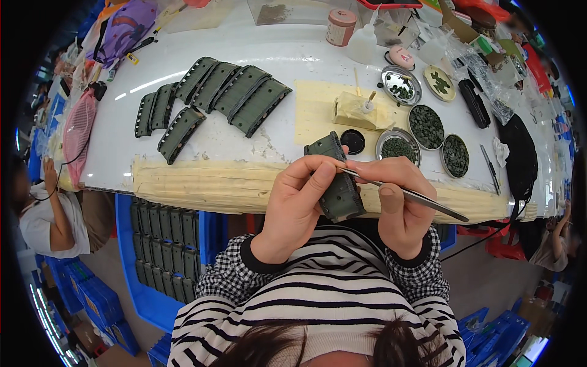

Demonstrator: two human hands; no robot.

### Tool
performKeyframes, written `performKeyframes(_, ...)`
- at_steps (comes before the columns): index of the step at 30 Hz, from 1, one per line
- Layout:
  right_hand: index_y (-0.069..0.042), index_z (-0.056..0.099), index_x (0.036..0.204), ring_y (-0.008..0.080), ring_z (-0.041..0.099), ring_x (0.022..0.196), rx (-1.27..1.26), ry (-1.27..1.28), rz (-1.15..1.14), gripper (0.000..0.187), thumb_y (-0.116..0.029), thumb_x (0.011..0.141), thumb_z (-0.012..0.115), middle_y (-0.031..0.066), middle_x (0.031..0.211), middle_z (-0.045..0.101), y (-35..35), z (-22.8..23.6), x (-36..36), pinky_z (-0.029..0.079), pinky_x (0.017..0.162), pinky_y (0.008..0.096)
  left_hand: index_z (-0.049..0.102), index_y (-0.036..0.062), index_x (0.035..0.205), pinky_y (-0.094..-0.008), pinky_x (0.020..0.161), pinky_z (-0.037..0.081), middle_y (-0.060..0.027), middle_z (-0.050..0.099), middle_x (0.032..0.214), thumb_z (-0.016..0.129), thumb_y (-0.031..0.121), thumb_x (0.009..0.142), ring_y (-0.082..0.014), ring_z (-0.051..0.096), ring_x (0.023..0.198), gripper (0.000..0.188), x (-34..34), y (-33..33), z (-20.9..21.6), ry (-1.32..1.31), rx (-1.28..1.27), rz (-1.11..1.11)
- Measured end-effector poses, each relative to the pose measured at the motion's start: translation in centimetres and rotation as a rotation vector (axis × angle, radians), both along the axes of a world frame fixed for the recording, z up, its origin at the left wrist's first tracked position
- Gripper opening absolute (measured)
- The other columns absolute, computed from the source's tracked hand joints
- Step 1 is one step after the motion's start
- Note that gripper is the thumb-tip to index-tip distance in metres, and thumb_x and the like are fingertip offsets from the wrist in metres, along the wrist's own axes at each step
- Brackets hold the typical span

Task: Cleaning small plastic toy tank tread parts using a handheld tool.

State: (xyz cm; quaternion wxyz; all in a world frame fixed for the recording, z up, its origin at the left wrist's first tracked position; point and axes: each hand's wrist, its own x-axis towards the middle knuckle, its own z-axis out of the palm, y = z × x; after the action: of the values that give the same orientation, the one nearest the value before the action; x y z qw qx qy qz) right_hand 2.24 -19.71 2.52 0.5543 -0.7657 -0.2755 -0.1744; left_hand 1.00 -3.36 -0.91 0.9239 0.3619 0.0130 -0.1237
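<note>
My left hand (295,202) is closed on a dark green curved plastic part (341,199), held tilted just over the table's front edge. Between the fingers of my right hand (400,202) is a pair of metal tweezers (434,205), its tip against the edge of that part near my left thumb. Whether the tips pinch anything is too small to tell. Several similar green curved parts (220,88) lie on the table at the left. Round dishes of small dark green pieces, among them one metal dish (398,145), stand beyond my right hand.
Masking tape (208,183) covers the table's front edge. A tape-wrapped block (361,111) with sticks and a black round lid (353,141) sit ahead. A blue crate (126,244) of green parts stands below left. A white squeeze bottle (363,44) and pink jar (340,27) stand at the back.
</note>
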Motion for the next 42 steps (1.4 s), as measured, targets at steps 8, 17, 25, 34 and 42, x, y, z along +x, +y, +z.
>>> performKeyframes(8, 0.003, 0.067, 0.099, 0.0214, 0.063, 0.072, -0.011, 0.011, 0.006, 0.015, -0.005, 0.087, 0.063, 0.0134, 0.087, 0.068, 0.0, 0.1, -0.1, 0.05, 0.066, 0.0293, 0.062, 0.0027, 0.107, -0.0264, 0.086, 0.051, -0.0062, 0.063, 0.112, 0.054, 0.017, 0.098, -0.0101, 0.059, 0.098, 0.018, 0.0, 0.2, -0.4, -0.032, -0.022, -0.027)
performKeyframes(17, 0.003, 0.067, 0.099, 0.0217, 0.063, 0.074, 0.001, -0.009, 0.008, 0.015, -0.004, 0.087, 0.062, 0.0141, 0.092, 0.069, 0.2, 0.0, -0.1, 0.051, 0.067, 0.0294, 0.062, 0.0023, 0.107, -0.0266, 0.086, 0.051, -0.0088, 0.062, 0.115, 0.055, 0.017, 0.098, -0.0107, 0.059, 0.1, 0.019, 0.0, 0.1, -0.5, -0.023, -0.032, -0.018)
performKeyframes(25, 0.003, 0.067, 0.099, 0.0173, 0.063, 0.077, 0.176, 0.067, -0.047, 0.018, -0.01, 0.095, 0.055, 0.0131, 0.09, 0.069, 0.0, -0.8, 0.0, 0.049, 0.07, 0.0265, 0.048, 0.0045, 0.128, -0.0346, 0.092, 0.053, -0.0109, 0.056, 0.124, 0.053, 0.01, 0.098, -0.0194, 0.058, 0.111, 0.032, -0.1, 0.7, 1.0, 0.014, -0.035, -0.038)
performKeyframes(34, -0.003, 0.07, 0.094, 0.0198, 0.051, 0.075, -0.157, 0.102, -0.31, 0.012, -0.01, 0.091, 0.061, 0.005, 0.075, 0.064, -0.7, -2.5, 2.2, 0.042, 0.069, 0.0304, 0.028, 0.0086, 0.146, -0.0452, 0.101, 0.048, -0.0072, 0.054, 0.12, 0.058, -0.003, 0.087, -0.0228, 0.056, 0.114, 0.068, 0.2, 3.1, 1.6, 0.162, -0.078, 0.057)
performKeyframes(42, -0.004, 0.071, 0.093, 0.0196, 0.048, 0.073, -0.237, 0.079, -0.314, 0.012, -0.013, 0.089, 0.063, 0.004, 0.075, 0.065, -0.5, -2.9, 2.4, 0.041, 0.067, 0.0304, 0.043, 0.0084, 0.126, -0.0446, 0.094, 0.052, -0.0158, 0.057, 0.118, 0.055, 0.002, 0.091, -0.027, 0.059, 0.111, 0.038, 0.2, 3.3, 1.1, 0.221, -0.22, 0.083)
